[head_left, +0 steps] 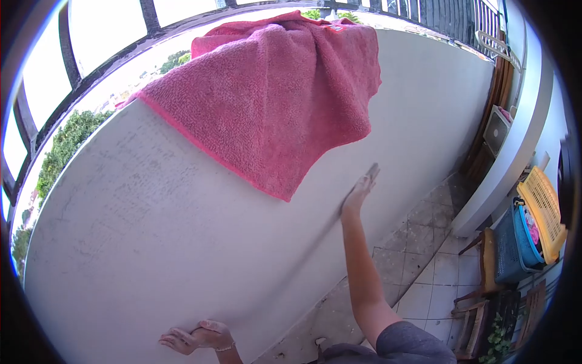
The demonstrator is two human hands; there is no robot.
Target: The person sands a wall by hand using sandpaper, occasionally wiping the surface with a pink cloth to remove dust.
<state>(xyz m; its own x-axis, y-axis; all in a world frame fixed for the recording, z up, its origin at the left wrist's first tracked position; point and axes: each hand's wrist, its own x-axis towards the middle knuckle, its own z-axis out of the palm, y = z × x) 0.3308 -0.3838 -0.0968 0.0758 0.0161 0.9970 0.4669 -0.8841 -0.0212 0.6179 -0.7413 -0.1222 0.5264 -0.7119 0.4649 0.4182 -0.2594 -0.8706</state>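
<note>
Right hand (359, 194): lay along the white wall (242, 261), fingers stretched upward (whether clamped on anything, I could not tell).
Left hand (197, 338): hung low beside the wall, fingers loosely bent and unclenched; contact was unclear.
Wall's long axis: ran from lower left to upper right.
Pink towel (267, 109): draped over the wall, one corner pointing down.
Blue basket (510, 252): held pink cloth (532, 229).

Wall (200, 242) matt, scuffed in patches; towel (273, 109) nubbly terry cloth.
</note>
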